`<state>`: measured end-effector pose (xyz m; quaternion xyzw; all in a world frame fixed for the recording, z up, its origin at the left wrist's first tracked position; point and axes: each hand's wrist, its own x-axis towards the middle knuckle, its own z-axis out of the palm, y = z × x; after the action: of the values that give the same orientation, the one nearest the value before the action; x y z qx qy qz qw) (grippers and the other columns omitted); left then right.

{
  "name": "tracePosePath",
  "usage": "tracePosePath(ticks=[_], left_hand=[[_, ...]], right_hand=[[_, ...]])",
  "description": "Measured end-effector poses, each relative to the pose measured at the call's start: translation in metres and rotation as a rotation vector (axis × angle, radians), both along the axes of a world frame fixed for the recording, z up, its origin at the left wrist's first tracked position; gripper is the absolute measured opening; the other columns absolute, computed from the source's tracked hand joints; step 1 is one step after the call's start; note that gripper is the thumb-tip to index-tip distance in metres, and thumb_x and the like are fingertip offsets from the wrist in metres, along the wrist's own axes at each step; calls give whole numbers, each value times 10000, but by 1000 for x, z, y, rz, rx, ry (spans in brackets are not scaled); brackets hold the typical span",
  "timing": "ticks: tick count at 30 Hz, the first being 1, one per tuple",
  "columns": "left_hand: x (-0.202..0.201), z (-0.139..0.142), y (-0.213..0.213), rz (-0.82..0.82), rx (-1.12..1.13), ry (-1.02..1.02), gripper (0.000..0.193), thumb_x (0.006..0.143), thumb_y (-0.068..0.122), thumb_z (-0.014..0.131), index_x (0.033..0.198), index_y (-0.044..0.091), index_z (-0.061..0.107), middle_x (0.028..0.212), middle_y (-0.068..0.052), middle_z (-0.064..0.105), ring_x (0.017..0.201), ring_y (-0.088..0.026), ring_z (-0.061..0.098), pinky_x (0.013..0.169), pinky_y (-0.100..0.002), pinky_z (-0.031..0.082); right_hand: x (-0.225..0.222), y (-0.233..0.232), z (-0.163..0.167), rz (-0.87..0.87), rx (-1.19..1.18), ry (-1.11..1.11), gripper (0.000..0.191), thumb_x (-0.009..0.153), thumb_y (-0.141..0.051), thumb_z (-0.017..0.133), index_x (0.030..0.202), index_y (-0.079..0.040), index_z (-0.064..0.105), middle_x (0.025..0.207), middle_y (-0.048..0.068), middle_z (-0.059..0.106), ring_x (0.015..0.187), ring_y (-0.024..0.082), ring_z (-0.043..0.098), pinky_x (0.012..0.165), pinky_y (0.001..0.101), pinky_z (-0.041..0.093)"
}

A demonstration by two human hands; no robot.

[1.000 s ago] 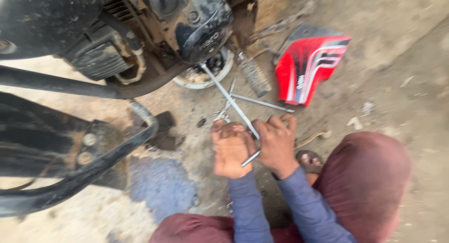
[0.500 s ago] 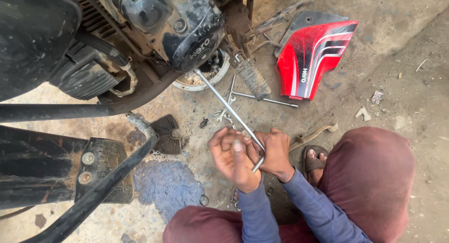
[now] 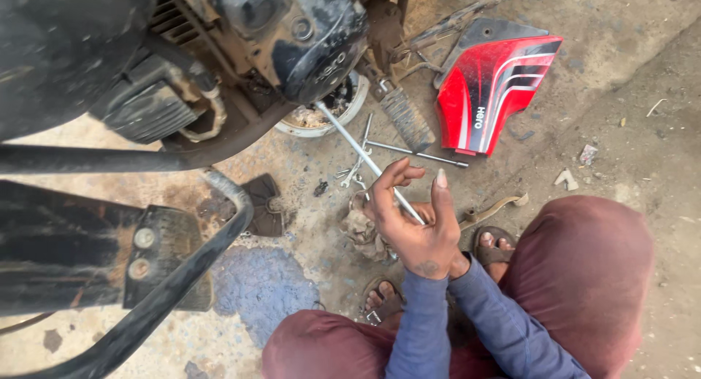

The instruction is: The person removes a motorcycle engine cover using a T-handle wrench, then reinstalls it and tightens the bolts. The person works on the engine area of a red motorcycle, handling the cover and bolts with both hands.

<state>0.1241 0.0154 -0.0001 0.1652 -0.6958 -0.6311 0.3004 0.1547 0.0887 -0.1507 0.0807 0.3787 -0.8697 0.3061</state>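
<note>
The person squats on the dirt floor, both blue-sleeved forearms reaching forward between the knees. The left hand (image 3: 416,226) lies on top, back up, fingers curled around the long T-handle wrench (image 3: 365,160), thumb raised. The right hand (image 3: 427,212) sits mostly hidden beneath it; I cannot tell its grip. The wrench's shaft runs diagonally up and to the left from the hands, its far end meeting the underside of the motorcycle engine (image 3: 307,36).

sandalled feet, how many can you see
2: one sandalled foot right of the hands, by the right knee; the other lower left, between the knees, partly hidden by the left forearm.
</note>
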Motion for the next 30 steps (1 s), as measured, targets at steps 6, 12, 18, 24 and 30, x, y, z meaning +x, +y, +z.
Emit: tracePosePath(ticks=[6,12,18,24,30], left_hand=[[14,-16,-32,-44,137,-112,424,881,167,795,1234,17,614,1062,-66,685,978,-148,607,873,-309,517],[45,-40,-89,282,421,48,218,956,159,715,1121,32,653,1022,-49,691,928,-150,642,814,-300,493],[44,-43,-85,248,751,174,138,994,137,666,1083,33,653,963,-60,678,892,-158,653,776,-302,499],[43,-47,-76,243,822,164,137,985,135,659,1073,30,653,950,-40,672,870,-130,649,749,-277,489],[40,-49,-75,221,827,161,110,980,131,667,1032,38,643,910,-50,678,825,-138,635,724,-275,494]], right_hand=[[4,-29,-31,-41,364,619,456,966,-267,635,1313,6,523,1217,86,588,1096,201,579,939,356,481],[-11,-44,-28,-274,1275,958,371,996,-218,703,716,-39,537,613,161,471,593,334,481,602,463,357],[-36,-17,-4,-262,1291,1035,275,965,-201,707,791,-33,577,683,165,509,633,332,511,590,446,383],[-61,-3,-9,-236,1295,1103,120,963,-172,697,974,-53,698,794,112,586,791,287,533,769,424,395],[-34,-24,18,-534,1710,1368,150,965,-219,710,997,-74,686,877,71,616,914,280,568,992,460,349]])
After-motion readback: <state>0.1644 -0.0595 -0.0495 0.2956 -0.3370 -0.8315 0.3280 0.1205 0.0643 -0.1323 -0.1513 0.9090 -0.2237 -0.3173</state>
